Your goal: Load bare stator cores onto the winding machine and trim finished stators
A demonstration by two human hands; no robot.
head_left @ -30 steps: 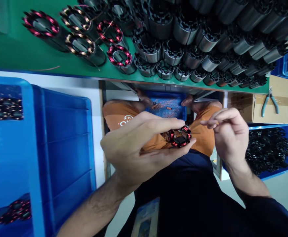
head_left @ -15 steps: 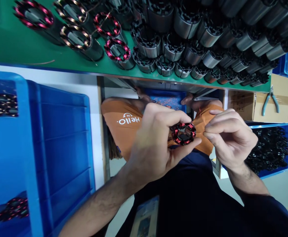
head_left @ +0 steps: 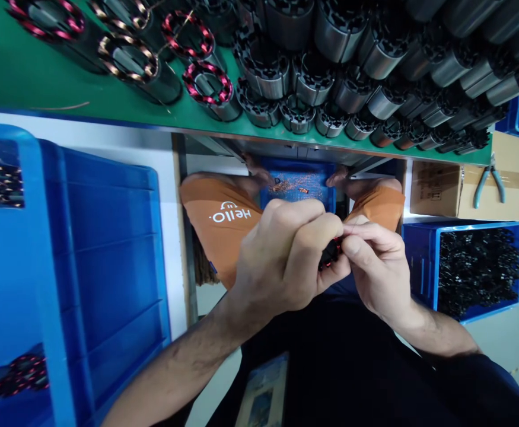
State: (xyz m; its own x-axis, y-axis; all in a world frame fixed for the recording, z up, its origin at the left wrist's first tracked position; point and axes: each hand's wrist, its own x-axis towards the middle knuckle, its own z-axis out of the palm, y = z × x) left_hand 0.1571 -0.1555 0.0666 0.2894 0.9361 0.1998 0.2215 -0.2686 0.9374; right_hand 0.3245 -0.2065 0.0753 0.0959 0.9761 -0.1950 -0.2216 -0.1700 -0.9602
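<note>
The person's left hand (head_left: 281, 261) is closed around a small round black stator wound with red wire (head_left: 330, 254), fingers curled over its top and thumb pressed up under it, so only a sliver of the part shows between the two hands. The right hand (head_left: 377, 267) comes in from the right side, its thumb and forefinger pinched shut against the exposed right face of the stator; whether they grip a wire end is hidden. The part sits in mid-air in front of the person's lap, its ring face turned toward the right hand, which is the freer of the two. Open room lies below and to the right; the deep blue plastic crate (head_left: 108, 261) stands well to the left, and the green workbench edge (head_left: 108, 118) with rows of grey metal stator cores (head_left: 352, 65) is above and apart
</note>
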